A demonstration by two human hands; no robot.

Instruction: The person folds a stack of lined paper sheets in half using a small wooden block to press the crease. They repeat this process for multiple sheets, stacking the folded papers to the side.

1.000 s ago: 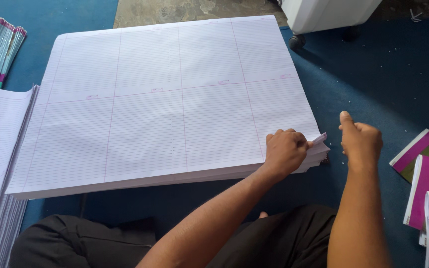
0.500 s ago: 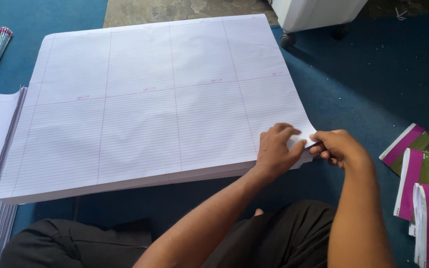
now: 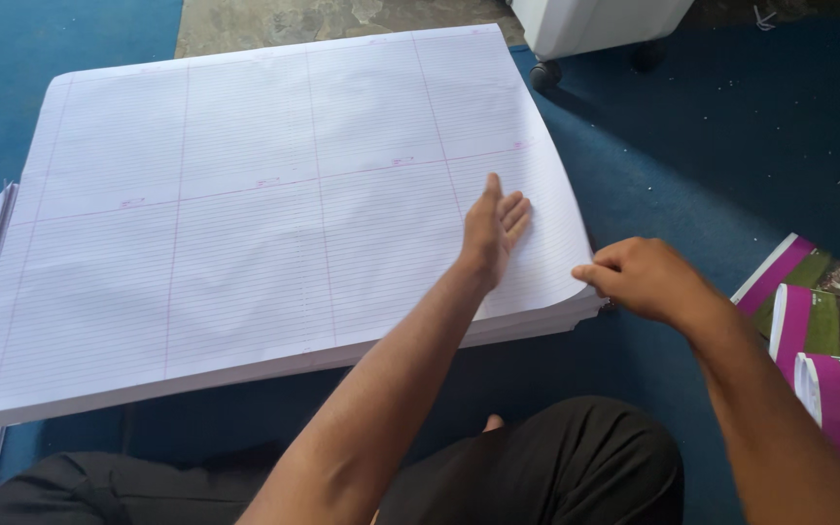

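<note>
Left hand (image 3: 491, 228) flat on ruled sheets (image 3: 245, 214), right hand (image 3: 644, 277) pinching corner (near edge)

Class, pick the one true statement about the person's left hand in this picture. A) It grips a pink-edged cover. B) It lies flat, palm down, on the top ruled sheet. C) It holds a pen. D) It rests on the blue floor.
B: the left hand lies open, fingers stretched, on the stack of ruled sheets, while the right hand pinches the stack's near right corner.
</note>
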